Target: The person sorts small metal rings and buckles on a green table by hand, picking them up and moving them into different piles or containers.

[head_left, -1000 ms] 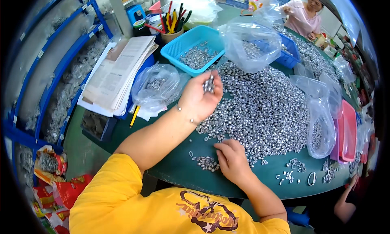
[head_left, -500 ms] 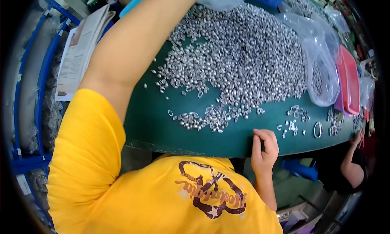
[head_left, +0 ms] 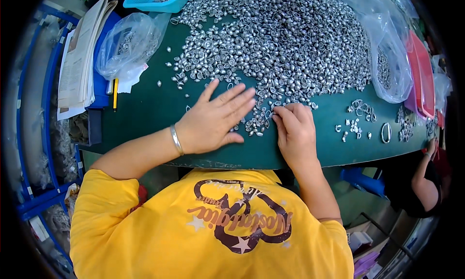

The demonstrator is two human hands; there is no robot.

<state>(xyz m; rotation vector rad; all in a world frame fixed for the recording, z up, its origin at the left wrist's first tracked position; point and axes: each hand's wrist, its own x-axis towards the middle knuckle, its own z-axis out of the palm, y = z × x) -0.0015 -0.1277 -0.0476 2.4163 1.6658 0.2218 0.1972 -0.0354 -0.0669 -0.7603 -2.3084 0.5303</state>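
A large heap of small silvery oval metal pieces, some domed and some like open rings, spreads over the green table. My left hand lies over the near edge of the heap, palm down and fingers spread, with a silver bangle on its wrist. Several pieces are partly hidden beneath it. Just to its right, my right hand has thumb and forefinger closed at the fringe of the heap. What is between those fingertips, if anything, is too small to tell. A few loose pieces lie between the two hands.
Small sorted groups of metal parts and a larger ring sit at right. Clear plastic bags, a blue basket, newspapers and a red tray flank the heap. Another person's arm is at far right.
My left hand has come back from the far side to the heap's near edge. My right hand has moved up and left from the table edge to the pieces.
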